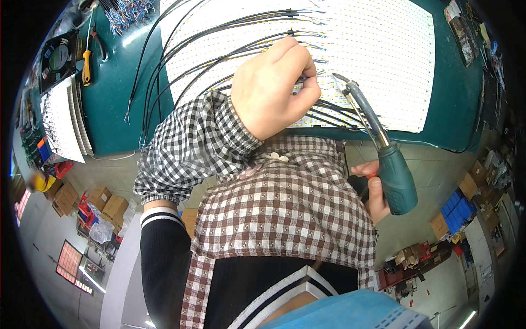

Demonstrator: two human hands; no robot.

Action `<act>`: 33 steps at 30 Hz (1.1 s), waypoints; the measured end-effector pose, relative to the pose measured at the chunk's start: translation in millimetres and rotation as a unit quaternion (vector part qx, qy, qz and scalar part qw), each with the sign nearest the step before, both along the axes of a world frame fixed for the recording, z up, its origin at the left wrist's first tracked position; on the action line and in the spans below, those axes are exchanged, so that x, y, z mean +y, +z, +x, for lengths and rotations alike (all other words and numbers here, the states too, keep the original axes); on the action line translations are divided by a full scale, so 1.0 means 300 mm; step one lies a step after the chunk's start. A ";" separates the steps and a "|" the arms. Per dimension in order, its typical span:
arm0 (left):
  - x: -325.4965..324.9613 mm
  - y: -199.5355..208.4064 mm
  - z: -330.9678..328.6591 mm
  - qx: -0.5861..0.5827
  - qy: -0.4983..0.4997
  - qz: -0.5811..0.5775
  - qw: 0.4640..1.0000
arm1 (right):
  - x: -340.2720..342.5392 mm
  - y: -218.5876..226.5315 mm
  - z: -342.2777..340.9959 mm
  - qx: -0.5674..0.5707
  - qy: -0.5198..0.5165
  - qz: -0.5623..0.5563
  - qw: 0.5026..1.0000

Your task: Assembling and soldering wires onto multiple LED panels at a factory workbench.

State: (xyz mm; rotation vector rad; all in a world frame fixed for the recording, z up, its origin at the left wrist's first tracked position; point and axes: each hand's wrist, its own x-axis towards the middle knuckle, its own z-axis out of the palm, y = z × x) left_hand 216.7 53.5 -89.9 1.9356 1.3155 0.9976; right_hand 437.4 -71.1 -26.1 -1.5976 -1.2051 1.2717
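My left hand [276, 88] is closed over the white LED panel sheet [383, 66], its thumb and forefinger pinched together. A black cable [300, 83] shows between those fingers, though the palm hides most of it. Several more black cables [219, 28] with thin coloured wire ends lie across the sheet, some of them passing under this hand. In my right hand [376, 194] is a soldering iron [397, 178] with a green handle and a thin metal tube along its shaft. The iron's bent tip points up and left, a short way right of my left fingertips.
On the green table [115, 104], a black fan [59, 59], a yellow-handled screwdriver [86, 67] and pliers [99, 44] lie at the left. A stack of white boards [64, 120] sits nearer. Bundled coloured wires [126, 13] lie behind. Cardboard boxes [114, 210] stand beyond the table edge.
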 end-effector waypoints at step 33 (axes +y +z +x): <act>0.032 0.033 0.005 -0.002 -0.035 -0.064 0.997 | -0.004 -0.007 0.014 0.031 -0.068 0.018 0.997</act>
